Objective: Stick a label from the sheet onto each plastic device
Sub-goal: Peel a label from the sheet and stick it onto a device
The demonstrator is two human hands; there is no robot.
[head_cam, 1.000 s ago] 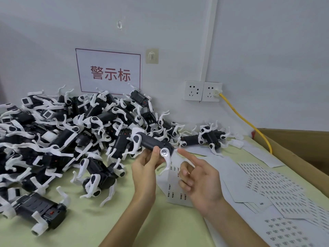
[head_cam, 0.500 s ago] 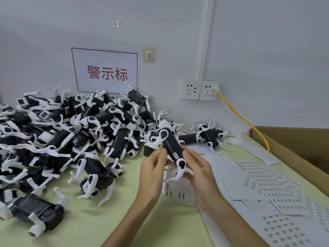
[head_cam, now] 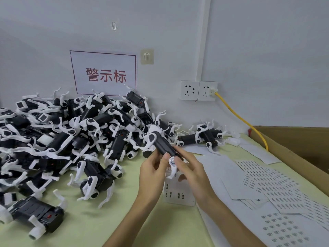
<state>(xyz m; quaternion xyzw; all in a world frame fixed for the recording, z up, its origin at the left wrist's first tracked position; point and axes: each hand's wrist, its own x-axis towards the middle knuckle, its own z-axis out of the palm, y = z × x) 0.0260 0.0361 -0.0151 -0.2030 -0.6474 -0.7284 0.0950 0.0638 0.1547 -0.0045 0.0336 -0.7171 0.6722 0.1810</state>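
You hold one device (head_cam: 162, 145) in both hands, below and a little left of the socket (head_cam: 198, 90), clear of the table (head_cam: 106, 220). Your left hand (head_cam: 153, 168) grips it from the left, with the thumb laid on the black body. Your right hand (head_cam: 190, 168) curls round its lower end from the right, the thumb beside the round white joint. The device is tilted: its upper end, with white legs, points up and left, and its lower end points toward you. Your fingers cover much of the body, so you cannot tell whether a label is on it.

Straight below the socket, under your hands, a sheet (head_cam: 178, 195) lies flat on the table with a few labels showing on it. Below and right of the socket, more sheets (head_cam: 267, 184) overlap one another, printed with rows of labels.

Left of the socket, the pile (head_cam: 62, 136) of black-and-white devices lies heaped against the wall, under the sign (head_cam: 104, 73). A yellow cable (head_cam: 238, 116) is plugged into the socket's right half and runs down and right to the box (head_cam: 293, 139).
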